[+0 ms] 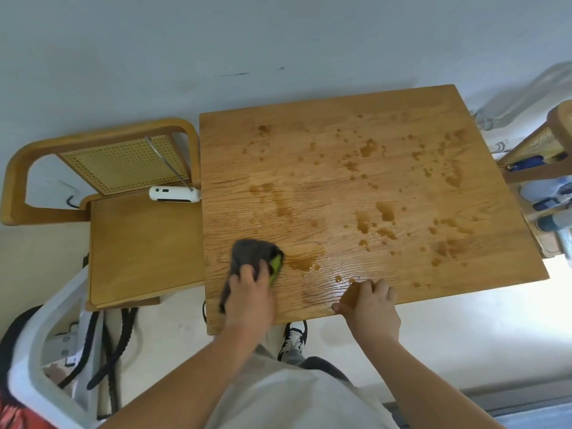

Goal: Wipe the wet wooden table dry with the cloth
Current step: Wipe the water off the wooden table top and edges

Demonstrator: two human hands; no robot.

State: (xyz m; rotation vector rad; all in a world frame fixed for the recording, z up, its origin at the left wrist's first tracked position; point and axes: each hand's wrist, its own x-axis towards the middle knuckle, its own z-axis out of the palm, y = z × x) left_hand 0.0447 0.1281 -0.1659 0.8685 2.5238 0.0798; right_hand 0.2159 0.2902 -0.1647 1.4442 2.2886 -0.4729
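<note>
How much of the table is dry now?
Hardly any looks done. The left hand presses the cloth on the table's near left corner, beside a puddle. The right hand rests on the near edge. Drops across the rest are left.

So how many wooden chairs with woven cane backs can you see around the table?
2: one wooden cane-backed chair left of the wet wooden table, another at the right edge, partly cut off. Others may be hidden.
</note>
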